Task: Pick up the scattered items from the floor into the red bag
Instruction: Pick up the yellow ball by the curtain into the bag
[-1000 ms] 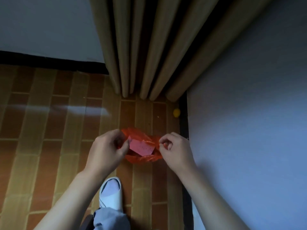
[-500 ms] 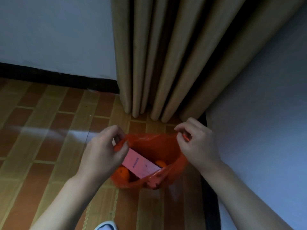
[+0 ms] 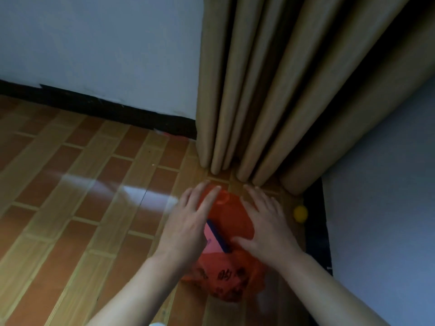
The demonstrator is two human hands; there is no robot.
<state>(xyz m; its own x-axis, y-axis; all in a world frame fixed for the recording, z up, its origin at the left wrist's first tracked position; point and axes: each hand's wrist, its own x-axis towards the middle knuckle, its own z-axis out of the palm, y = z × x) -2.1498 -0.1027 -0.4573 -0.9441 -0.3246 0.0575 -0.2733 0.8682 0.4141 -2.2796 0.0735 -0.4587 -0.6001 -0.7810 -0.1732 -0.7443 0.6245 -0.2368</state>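
Both forearms are bare to the lower frame edge, and the hands (image 3: 226,229) wear no gloves, rings or watch.

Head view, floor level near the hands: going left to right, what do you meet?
Left hand → pink box in the red bag → right hand → small yellow ball on the floor → dark baseboard → wall.

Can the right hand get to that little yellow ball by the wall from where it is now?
Probably yes. The right hand lies open on the red bag, and the yellow ball sits just to its right on bare floor, with nothing between them. The curtain hangs behind, not across.
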